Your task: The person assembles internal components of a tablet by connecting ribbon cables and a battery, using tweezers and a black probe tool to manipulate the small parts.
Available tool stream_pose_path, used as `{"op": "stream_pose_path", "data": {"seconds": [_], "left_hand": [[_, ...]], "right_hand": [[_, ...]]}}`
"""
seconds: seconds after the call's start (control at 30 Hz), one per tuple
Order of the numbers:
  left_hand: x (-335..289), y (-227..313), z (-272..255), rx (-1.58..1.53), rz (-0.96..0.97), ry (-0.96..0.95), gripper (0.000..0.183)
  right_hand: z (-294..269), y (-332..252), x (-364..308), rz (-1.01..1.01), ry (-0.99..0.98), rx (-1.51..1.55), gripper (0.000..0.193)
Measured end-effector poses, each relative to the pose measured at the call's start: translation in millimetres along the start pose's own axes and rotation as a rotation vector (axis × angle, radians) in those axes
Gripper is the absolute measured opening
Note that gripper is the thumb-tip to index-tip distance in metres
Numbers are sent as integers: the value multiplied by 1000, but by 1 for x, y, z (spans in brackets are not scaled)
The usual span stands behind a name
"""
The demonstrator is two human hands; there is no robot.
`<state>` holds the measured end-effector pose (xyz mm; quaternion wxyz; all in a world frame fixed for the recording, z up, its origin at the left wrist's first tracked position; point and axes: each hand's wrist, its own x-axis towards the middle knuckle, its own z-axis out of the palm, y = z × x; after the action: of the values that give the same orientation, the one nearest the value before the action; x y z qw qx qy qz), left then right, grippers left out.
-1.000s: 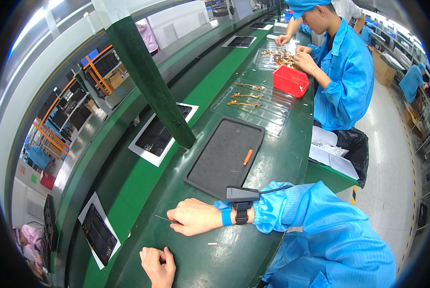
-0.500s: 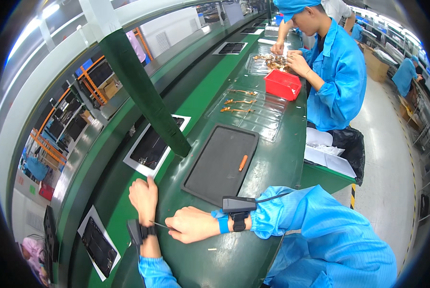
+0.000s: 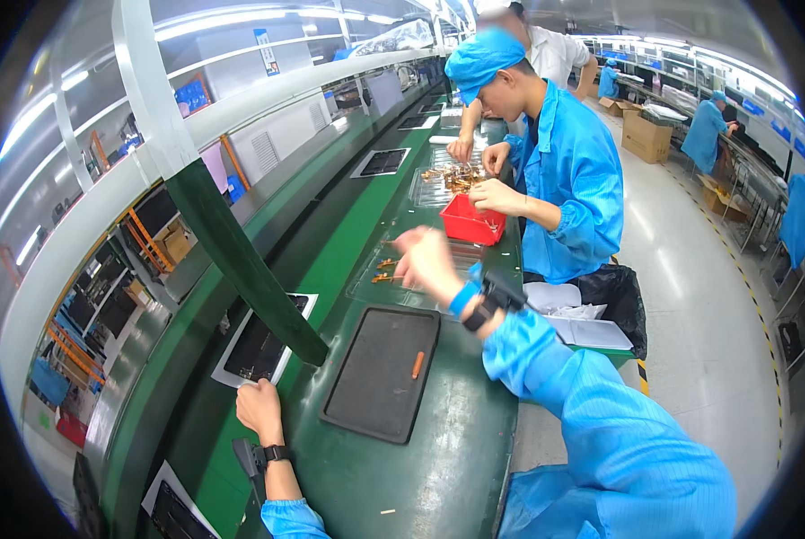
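My left hand (image 3: 260, 411) is closed, its curled fingers at the near edge of a white sheet (image 3: 285, 359) that bears a black flat panel (image 3: 257, 352). Whatever is between those fingers is hidden. My right hand (image 3: 427, 266) reaches over a clear plastic tray (image 3: 359, 286) and is smeared by motion, so its grip does not show. Orange ribbon-like cables (image 3: 386, 277) lie in the tray beside it. Nearer me, a black rectangular mat (image 3: 371, 377) with a raised rim holds a small orange strip (image 3: 417, 365).
A green post (image 3: 241, 260) rises between my left hand and the mat. Beyond the tray stands a red bin (image 3: 470, 221), where a co-worker in blue (image 3: 568, 171) handles orange parts. Another panel on a white sheet (image 3: 206, 519) lies lower left. A lined waste bin (image 3: 620, 305) stands right of the bench.
My right hand has swung from beside my left wrist forward over the clear tray; the thin dark tool seen in it earlier cannot be made out. The view has tilted up.
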<state>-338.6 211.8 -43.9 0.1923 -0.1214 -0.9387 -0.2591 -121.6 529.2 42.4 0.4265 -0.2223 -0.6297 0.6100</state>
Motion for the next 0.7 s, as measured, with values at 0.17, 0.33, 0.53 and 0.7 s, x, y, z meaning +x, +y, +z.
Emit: {"op": "stream_pose_path", "data": {"seconds": [0.17, 0.33, 0.53, 0.7], "left_hand": [[-2, 10, -12, 142, -92, 66, 41], [26, -38, 3, 64, -28, 85, 32], [19, -30, -13, -175, 25, 291, 31], [8, -46, -19, -382, -69, 345, 40]], "right_hand": [[4, 64, -19, -675, 85, -507, 20], [31, 56, -73, -442, -302, -827, 17], [28, 62, -75, -441, -294, -833, 17], [25, 67, -74, -426, -306, -818, 17]]}}
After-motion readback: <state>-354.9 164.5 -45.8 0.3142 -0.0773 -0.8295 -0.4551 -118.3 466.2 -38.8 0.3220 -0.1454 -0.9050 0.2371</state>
